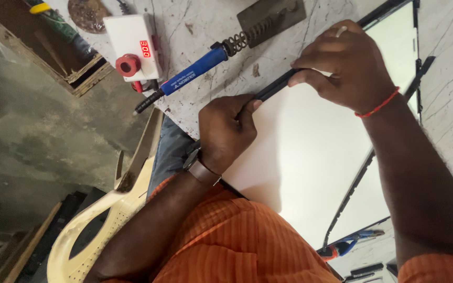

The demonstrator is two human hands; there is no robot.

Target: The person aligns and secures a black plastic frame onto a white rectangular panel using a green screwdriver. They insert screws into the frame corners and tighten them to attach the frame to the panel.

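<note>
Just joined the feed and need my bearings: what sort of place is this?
Probably an electronics repair bench: a blue-handled soldering iron in its stand, a white soldering station, and a white display panel with a black frame strip under both hands.

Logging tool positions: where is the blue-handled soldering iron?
Head view, upper centre: the soldering iron lies on the cracked table, between the white control box and its metal stand.

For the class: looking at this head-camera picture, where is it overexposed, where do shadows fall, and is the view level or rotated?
Head view: the white panel is bright and washed out, without surface detail; a soft shadow falls on it beside the orange shirt; the whole view is rotated, the plastic chair lying slantwise; the left hand and right hand look reasonably sharp.
</note>
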